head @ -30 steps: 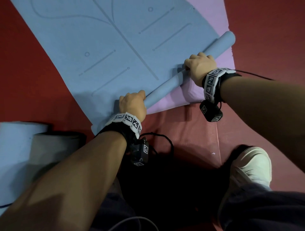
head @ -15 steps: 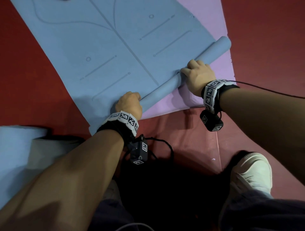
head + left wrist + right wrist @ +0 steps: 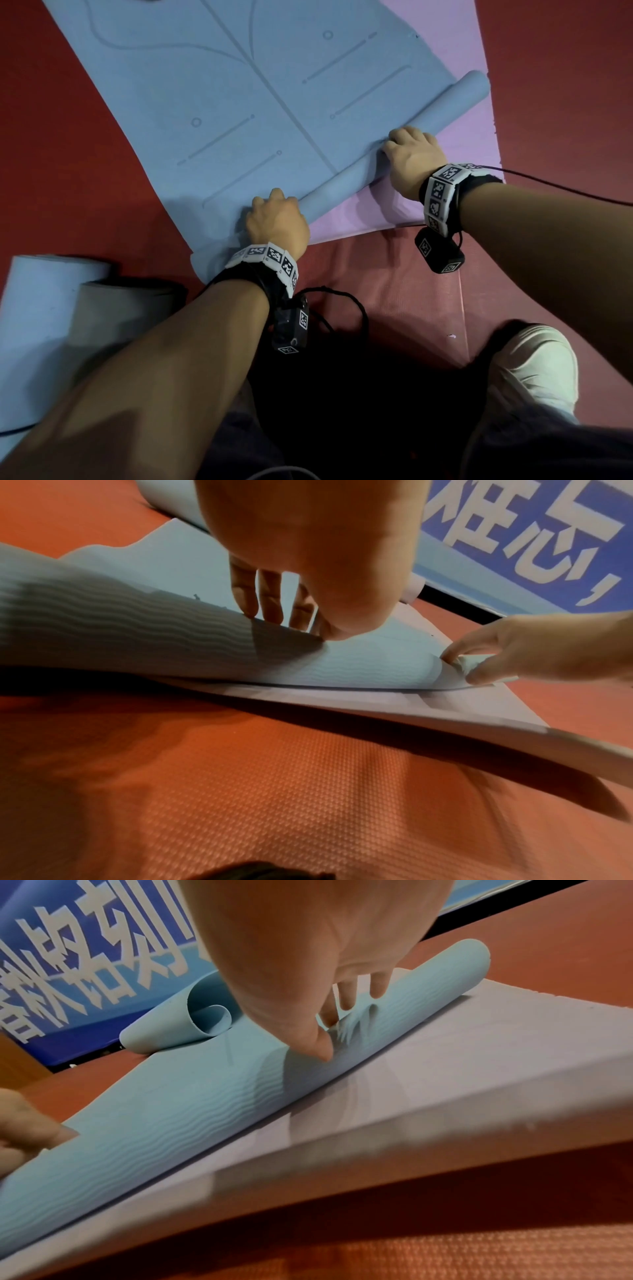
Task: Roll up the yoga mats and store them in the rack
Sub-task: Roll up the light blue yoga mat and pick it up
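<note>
— What's the biggest thing down there?

— The red textured floor (image 3: 61, 144). On it lies a flat lilac foam yoga mat (image 3: 455, 58), and on top of that a pale blue yoga mat printed with alignment lines (image 3: 219, 82), spread out toward the far side. A darker red mat (image 3: 394, 301) lies nearer, under the lilac one's near edge.

— And the blue mat's near end?

— Rolled into a thin tube (image 3: 404, 137) that runs from near left to far right across the lilac mat. Its far-right end sticks out past the right hand.

— Where are the hands on it?

— The left hand (image 3: 277, 222) sits on the near-left end of the tube; its fingers (image 3: 270, 596) reach over the top and curl down the far side onto the flat part of the blue mat. The right hand (image 3: 414, 157) is further along to the right, its fingers (image 3: 346, 993) curled over the roll and its thumb pressing the near face, which dents under it.

— So both are gripping?

— Both are wrapped around the roll, yes, knuckles up.

— Anything else nearby?

— At the near left, two rolled mats side by side, a light blue roll (image 3: 37, 308) and a grey roll (image 3: 113, 315). At the near right, a white shoe (image 3: 534, 373). The wrist views show a blue banner with white characters (image 3: 85, 969) at the far side.
</note>
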